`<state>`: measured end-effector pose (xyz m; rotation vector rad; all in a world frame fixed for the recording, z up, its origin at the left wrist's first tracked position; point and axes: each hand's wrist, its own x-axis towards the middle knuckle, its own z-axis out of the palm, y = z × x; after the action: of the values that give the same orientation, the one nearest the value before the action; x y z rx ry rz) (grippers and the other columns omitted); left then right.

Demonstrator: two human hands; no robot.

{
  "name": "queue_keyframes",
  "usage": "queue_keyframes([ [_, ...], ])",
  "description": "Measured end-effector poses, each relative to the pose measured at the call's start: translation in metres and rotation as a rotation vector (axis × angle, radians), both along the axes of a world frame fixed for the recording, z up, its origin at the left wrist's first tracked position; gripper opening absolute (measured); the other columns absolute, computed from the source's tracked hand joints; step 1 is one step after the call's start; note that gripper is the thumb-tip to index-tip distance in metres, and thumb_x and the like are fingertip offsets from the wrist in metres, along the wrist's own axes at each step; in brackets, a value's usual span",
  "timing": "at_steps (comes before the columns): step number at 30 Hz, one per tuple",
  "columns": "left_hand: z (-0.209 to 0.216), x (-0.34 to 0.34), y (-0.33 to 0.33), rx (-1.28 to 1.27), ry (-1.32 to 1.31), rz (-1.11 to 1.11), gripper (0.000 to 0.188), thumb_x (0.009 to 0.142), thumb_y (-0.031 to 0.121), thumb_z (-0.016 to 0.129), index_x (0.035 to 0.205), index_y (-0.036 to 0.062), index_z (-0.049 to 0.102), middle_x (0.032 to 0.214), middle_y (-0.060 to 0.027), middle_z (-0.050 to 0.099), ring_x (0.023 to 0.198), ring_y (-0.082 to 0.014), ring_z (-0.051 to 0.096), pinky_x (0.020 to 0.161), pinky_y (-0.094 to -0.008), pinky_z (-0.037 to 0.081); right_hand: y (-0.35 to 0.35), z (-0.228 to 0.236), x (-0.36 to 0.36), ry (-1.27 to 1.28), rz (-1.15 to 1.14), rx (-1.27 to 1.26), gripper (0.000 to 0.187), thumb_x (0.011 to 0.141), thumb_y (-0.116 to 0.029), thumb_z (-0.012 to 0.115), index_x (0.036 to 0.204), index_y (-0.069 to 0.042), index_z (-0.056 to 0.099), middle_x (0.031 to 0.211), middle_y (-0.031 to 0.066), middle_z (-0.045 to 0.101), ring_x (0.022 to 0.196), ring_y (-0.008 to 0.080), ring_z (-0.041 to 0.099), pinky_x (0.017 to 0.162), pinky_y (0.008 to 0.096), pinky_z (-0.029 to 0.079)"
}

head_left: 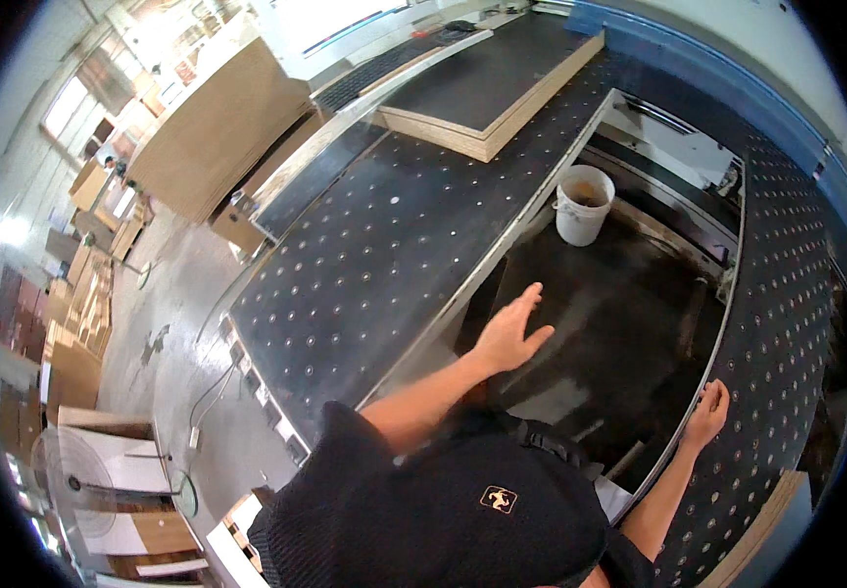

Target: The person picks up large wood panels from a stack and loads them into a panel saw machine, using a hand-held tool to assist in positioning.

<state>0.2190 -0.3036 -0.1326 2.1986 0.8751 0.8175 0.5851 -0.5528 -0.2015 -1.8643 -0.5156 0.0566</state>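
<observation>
My left hand (513,331) reaches over the dark floor (619,304) of an opening between two black work tables. Its fingers are stretched out, the thumb stands apart, and it holds nothing. Beyond it, farther back in the opening, stands a white plastic bucket (582,208) with brownish contents, apart from the hand. My right hand (705,416) is at the metal-trimmed inner edge of the right-hand table (776,392). Its fingers curl in at that edge and look closed on it; the fingertips are partly hidden.
The left table (374,265) is studded with small round fittings. Thick dark-faced boards (492,88) lie at its far end. Large brown panels (213,127) stand behind on the left. A standing fan (75,480) and stacked boards are at lower left. A cable (210,407) hangs beside the table.
</observation>
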Motion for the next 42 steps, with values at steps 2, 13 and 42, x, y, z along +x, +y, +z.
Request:
queue_keyframes([
  [2, 0.005, -0.03, -0.003, 0.09, 0.067, 0.143, 0.077, 0.086, 0.031, 0.069, 0.144, -0.0038, 0.031, 0.133, -0.0242, 0.051, 0.12, -0.0383, 0.052, 0.101, -0.0435, 0.041, 0.004, 0.013, -0.011, -0.012, -0.001, -0.071, 0.033, 0.099, -0.024, 0.056, 0.119, 0.001, 0.061, 0.109, 0.0091, 0.066, 0.098, 0.0171, 0.062, 0.088, 0.0276, 0.048],
  [13, -0.003, -0.284, -0.121, 0.085, 0.718, 0.824, 0.097, 0.08, 0.049, 0.068, 0.148, -0.0024, 0.021, 0.151, -0.0248, 0.027, 0.142, -0.04, 0.021, 0.116, -0.0522, 0.014, 0.001, 0.015, -0.011, 0.017, 0.019, -0.146, 0.043, 0.102, -0.035, 0.048, 0.127, -0.001, 0.058, 0.12, 0.0148, 0.065, 0.106, 0.0255, 0.064, 0.092, 0.0332, 0.049],
  [42, -0.037, -0.737, -0.348, -0.044, -0.122, 1.119, 0.073, 0.082, 0.027, 0.072, 0.14, -0.0009, 0.037, 0.135, -0.0217, 0.051, 0.124, -0.0376, 0.05, 0.106, -0.0436, 0.038, 0.291, 0.03, -0.714, 0.281, 1.036, 0.046, 0.032, 0.098, -0.032, 0.059, 0.114, -0.004, 0.059, 0.097, 0.0028, 0.062, 0.084, 0.01, 0.061, 0.07, 0.0236, 0.047],
])
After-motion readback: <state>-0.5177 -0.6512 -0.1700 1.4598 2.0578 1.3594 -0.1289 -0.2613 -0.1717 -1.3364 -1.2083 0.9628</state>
